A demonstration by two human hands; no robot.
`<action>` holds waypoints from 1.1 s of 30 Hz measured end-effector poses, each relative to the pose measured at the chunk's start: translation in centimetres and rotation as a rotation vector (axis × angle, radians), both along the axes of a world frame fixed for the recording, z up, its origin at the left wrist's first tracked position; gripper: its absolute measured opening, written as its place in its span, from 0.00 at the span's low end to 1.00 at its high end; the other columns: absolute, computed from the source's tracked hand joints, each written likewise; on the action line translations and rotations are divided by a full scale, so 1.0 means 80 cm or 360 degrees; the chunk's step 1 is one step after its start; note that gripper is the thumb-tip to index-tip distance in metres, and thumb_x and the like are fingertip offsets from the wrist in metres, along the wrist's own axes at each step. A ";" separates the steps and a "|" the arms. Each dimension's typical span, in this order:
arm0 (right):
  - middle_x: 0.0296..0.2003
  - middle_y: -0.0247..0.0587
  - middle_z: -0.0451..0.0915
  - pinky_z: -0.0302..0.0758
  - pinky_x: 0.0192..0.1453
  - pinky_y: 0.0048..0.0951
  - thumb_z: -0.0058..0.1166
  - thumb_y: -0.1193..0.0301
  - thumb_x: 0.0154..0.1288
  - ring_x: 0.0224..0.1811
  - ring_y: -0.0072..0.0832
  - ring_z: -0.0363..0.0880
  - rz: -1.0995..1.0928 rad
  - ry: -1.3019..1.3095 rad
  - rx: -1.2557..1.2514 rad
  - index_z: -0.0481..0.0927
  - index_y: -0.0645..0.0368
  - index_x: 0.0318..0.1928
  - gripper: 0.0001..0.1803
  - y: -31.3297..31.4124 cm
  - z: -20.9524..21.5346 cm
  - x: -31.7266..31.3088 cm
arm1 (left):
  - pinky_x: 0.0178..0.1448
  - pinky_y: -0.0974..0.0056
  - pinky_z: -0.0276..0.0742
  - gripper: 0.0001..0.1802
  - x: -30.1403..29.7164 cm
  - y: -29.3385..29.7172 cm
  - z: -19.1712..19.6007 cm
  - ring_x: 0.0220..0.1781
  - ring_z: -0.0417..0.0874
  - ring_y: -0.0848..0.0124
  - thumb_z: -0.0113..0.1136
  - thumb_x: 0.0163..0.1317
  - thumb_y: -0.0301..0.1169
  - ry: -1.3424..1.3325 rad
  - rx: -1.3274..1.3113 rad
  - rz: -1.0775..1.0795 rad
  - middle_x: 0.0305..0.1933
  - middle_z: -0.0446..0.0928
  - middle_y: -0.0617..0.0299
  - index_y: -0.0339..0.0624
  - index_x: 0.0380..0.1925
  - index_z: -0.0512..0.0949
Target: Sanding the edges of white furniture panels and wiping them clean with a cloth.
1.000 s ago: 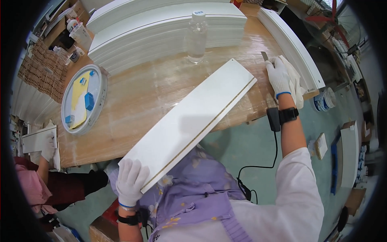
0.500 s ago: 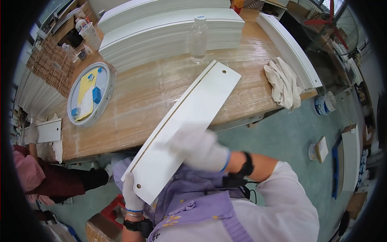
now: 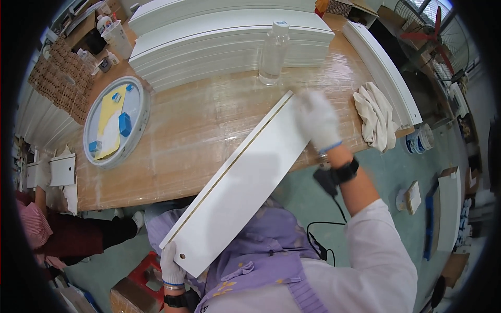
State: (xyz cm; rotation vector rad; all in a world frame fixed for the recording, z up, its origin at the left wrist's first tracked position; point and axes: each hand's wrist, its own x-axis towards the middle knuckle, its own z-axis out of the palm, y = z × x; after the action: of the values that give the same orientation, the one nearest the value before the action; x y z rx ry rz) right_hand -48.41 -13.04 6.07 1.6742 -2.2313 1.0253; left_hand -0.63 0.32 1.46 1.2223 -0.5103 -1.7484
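Observation:
A long white board point(image 3: 237, 182) with a dark groove along one edge lies slantwise from my lap to the table. Round its near end, by a small hole, my gloved left hand point(image 3: 171, 265) is closed. Over the far end is my gloved right hand point(image 3: 317, 120), smeared by motion, and its fingers cannot be made out. It hides the hole at that end. Behind the board, a clear bottle point(image 3: 273, 57) with a white cap stands on the table. A crumpled white cloth point(image 3: 374, 117) lies to the right of my right hand.
The film-covered table point(image 3: 172, 141) carries stacked white boards point(image 3: 224, 49) at the back. A round lid point(image 3: 142, 125) with blue blocks and a yellow sheet sits left. Another board point(image 3: 383, 70) lies along the right edge. A co-worker's gloved hand point(image 3: 43, 175) rests on a board, far left.
My right hand has moved from the board's middle up to its far end. My left hand keeps its hold on the near end. The whole view has shifted slightly.

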 end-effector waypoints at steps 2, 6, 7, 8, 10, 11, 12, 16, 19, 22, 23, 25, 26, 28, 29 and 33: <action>0.40 0.45 0.81 0.77 0.50 0.43 0.48 0.68 0.65 0.44 0.45 0.80 0.0697 0.0368 0.0073 0.80 0.53 0.43 0.10 0.036 0.000 0.058 | 0.61 0.59 0.77 0.22 -0.001 -0.002 0.000 0.58 0.80 0.62 0.49 0.72 0.35 0.0037 -0.0094 -0.0115 0.59 0.75 0.50 0.30 0.60 0.68; 0.42 0.47 0.81 0.76 0.53 0.43 0.50 0.69 0.64 0.47 0.46 0.79 0.0363 0.0193 0.0190 0.81 0.53 0.47 0.12 0.004 -0.026 0.018 | 0.62 0.58 0.77 0.24 0.013 0.003 -0.016 0.59 0.79 0.60 0.50 0.72 0.36 0.0025 -0.0083 -0.0110 0.59 0.75 0.49 0.30 0.60 0.68; 0.41 0.47 0.81 0.76 0.53 0.43 0.50 0.69 0.64 0.46 0.46 0.79 0.0064 0.0083 0.0272 0.81 0.53 0.47 0.12 -0.018 -0.022 -0.021 | 0.63 0.57 0.76 0.24 0.022 0.005 -0.026 0.59 0.79 0.59 0.50 0.71 0.37 0.0023 -0.0093 -0.0101 0.59 0.75 0.49 0.30 0.61 0.68; 0.41 0.48 0.81 0.76 0.50 0.45 0.48 0.68 0.66 0.44 0.47 0.80 -0.0200 0.0136 0.0387 0.81 0.53 0.46 0.12 -0.028 -0.013 -0.053 | 0.63 0.57 0.76 0.25 0.027 0.005 -0.031 0.59 0.79 0.59 0.51 0.71 0.37 0.0030 -0.0106 -0.0096 0.59 0.75 0.49 0.30 0.61 0.67; 0.40 0.49 0.81 0.77 0.48 0.47 0.45 0.68 0.68 0.41 0.47 0.81 -0.0478 0.0192 0.0490 0.81 0.53 0.45 0.12 -0.029 -0.002 -0.064 | 0.63 0.56 0.76 0.26 0.023 0.001 -0.030 0.59 0.79 0.59 0.51 0.71 0.37 0.0031 -0.0116 -0.0118 0.59 0.75 0.49 0.30 0.61 0.67; 0.40 0.50 0.81 0.76 0.48 0.47 0.45 0.67 0.68 0.42 0.47 0.81 -0.0206 0.0153 0.0175 0.81 0.53 0.45 0.12 -0.024 -0.003 -0.042 | 0.63 0.56 0.76 0.26 0.020 0.000 -0.029 0.59 0.79 0.58 0.51 0.71 0.38 0.0023 -0.0125 -0.0112 0.60 0.75 0.49 0.30 0.62 0.66; 0.40 0.51 0.80 0.76 0.49 0.47 0.45 0.67 0.68 0.43 0.48 0.80 0.0064 0.0110 -0.0128 0.81 0.54 0.46 0.12 -0.010 -0.006 -0.013 | 0.63 0.56 0.76 0.26 0.018 0.001 -0.025 0.59 0.79 0.58 0.51 0.71 0.38 0.0020 -0.0122 -0.0107 0.60 0.75 0.49 0.30 0.62 0.66; 0.54 0.42 0.77 0.73 0.57 0.42 0.47 0.74 0.63 0.55 0.41 0.76 0.0903 0.0459 0.0219 0.73 0.51 0.62 0.25 0.049 -0.050 0.070 | 0.64 0.56 0.75 0.27 0.013 0.002 -0.021 0.60 0.78 0.59 0.51 0.71 0.39 0.0094 -0.0173 -0.0158 0.61 0.73 0.49 0.31 0.63 0.65; 0.41 0.48 0.79 0.76 0.47 0.44 0.47 0.67 0.63 0.43 0.45 0.79 0.0102 0.0923 0.0175 0.77 0.56 0.45 0.12 0.023 -0.075 0.008 | 0.65 0.56 0.75 0.27 0.016 0.002 -0.026 0.61 0.77 0.59 0.50 0.72 0.39 0.0047 -0.0219 -0.0133 0.62 0.73 0.50 0.32 0.63 0.65; 0.38 0.53 0.80 0.74 0.48 0.48 0.52 0.63 0.65 0.43 0.50 0.79 -0.0554 0.0212 0.0250 0.79 0.60 0.39 0.12 0.020 -0.033 -0.119 | 0.65 0.56 0.74 0.26 0.011 0.000 -0.025 0.62 0.76 0.60 0.49 0.73 0.39 0.0083 -0.0221 -0.0072 0.62 0.72 0.50 0.33 0.64 0.65; 0.38 0.53 0.80 0.74 0.48 0.48 0.52 0.63 0.65 0.43 0.50 0.79 -0.0527 0.0206 0.0256 0.79 0.60 0.39 0.12 0.023 -0.034 -0.123 | 0.65 0.57 0.74 0.25 0.008 0.000 -0.022 0.62 0.76 0.61 0.49 0.74 0.39 0.0089 -0.0215 -0.0011 0.62 0.72 0.51 0.33 0.64 0.65; 0.39 0.53 0.80 0.75 0.50 0.47 0.53 0.62 0.65 0.44 0.50 0.79 -0.0483 -0.0014 0.0111 0.79 0.58 0.40 0.12 0.037 -0.014 -0.123 | 0.65 0.57 0.74 0.24 -0.007 -0.005 -0.013 0.61 0.77 0.61 0.49 0.73 0.36 0.0133 -0.0200 0.0033 0.61 0.73 0.51 0.32 0.62 0.66; 0.40 0.53 0.80 0.75 0.51 0.45 0.54 0.63 0.65 0.46 0.49 0.79 -0.0409 -0.0088 0.0046 0.80 0.57 0.41 0.12 0.041 -0.004 -0.090 | 0.64 0.58 0.75 0.22 -0.011 -0.006 -0.008 0.60 0.78 0.62 0.50 0.72 0.33 0.0171 -0.0177 0.0063 0.60 0.74 0.51 0.31 0.61 0.67; 0.41 0.51 0.80 0.75 0.51 0.44 0.54 0.63 0.64 0.47 0.50 0.79 0.0145 0.0033 0.0090 0.80 0.56 0.43 0.12 0.047 -0.005 -0.046 | 0.64 0.58 0.75 0.22 -0.021 -0.014 -0.006 0.60 0.78 0.62 0.49 0.73 0.33 0.0169 -0.0166 0.0079 0.61 0.74 0.52 0.32 0.61 0.67; 0.40 0.51 0.81 0.75 0.51 0.45 0.54 0.65 0.63 0.47 0.50 0.79 0.0177 0.0000 0.0372 0.80 0.57 0.42 0.11 0.046 -0.007 -0.030 | 0.64 0.58 0.75 0.22 -0.024 -0.019 -0.007 0.61 0.78 0.62 0.49 0.73 0.33 0.0187 -0.0177 0.0086 0.61 0.73 0.51 0.32 0.61 0.67; 0.40 0.53 0.80 0.74 0.51 0.44 0.50 0.65 0.67 0.48 0.51 0.78 -0.0434 0.0224 0.0353 0.79 0.58 0.43 0.11 0.036 -0.023 -0.123 | 0.65 0.58 0.75 0.22 -0.027 -0.034 -0.011 0.62 0.77 0.62 0.48 0.74 0.34 0.0279 -0.0153 0.0056 0.62 0.73 0.51 0.32 0.62 0.66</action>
State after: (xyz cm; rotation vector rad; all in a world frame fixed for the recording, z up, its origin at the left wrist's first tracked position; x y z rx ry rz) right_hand -58.26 -10.13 4.21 1.4116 -2.4622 0.5972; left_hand -2.75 -2.38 0.58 0.9949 -0.4606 -1.7614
